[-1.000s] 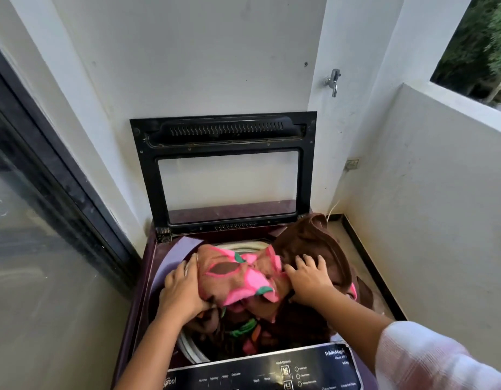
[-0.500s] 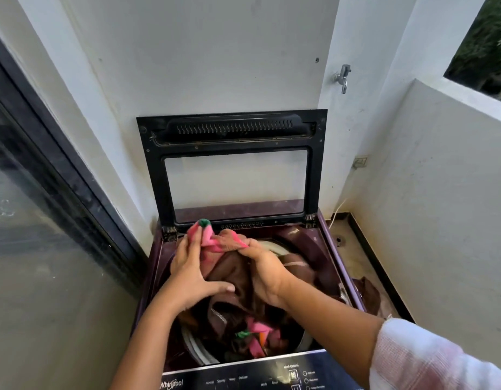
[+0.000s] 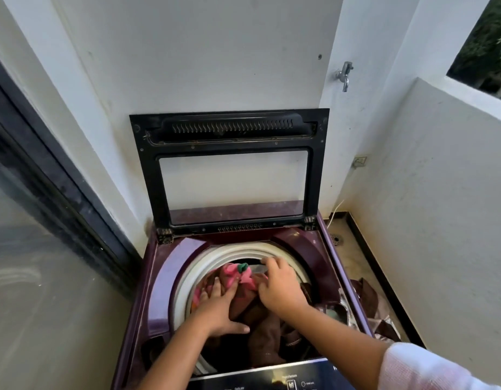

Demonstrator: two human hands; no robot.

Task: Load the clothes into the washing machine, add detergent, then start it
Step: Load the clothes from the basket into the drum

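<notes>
A purple top-loading washing machine (image 3: 170, 280) stands with its black glass lid (image 3: 229, 170) upright against the wall. Brown, pink and green clothes (image 3: 238, 280) fill its white-rimmed drum (image 3: 193, 274). My left hand (image 3: 218, 308) presses flat on the clothes with fingers spread and thumb out. My right hand (image 3: 277, 285) lies over the clothes on the drum's right side, fingers bent down into the fabric. Whether it grips the cloth is unclear through motion blur. The dark control panel (image 3: 272, 381) runs along the bottom edge.
A white wall is behind the machine, with a tap (image 3: 344, 76) on the pillar at right. A low white parapet (image 3: 441, 206) closes the right side. Brown cloth (image 3: 370, 305) hangs over the machine's right edge above the floor. A dark-framed glass door (image 3: 46, 206) lines the left.
Both hands have pushed the raised bundle of clothes down into the drum. The white drum rim now shows, and the camera has tilted lower and closer.
</notes>
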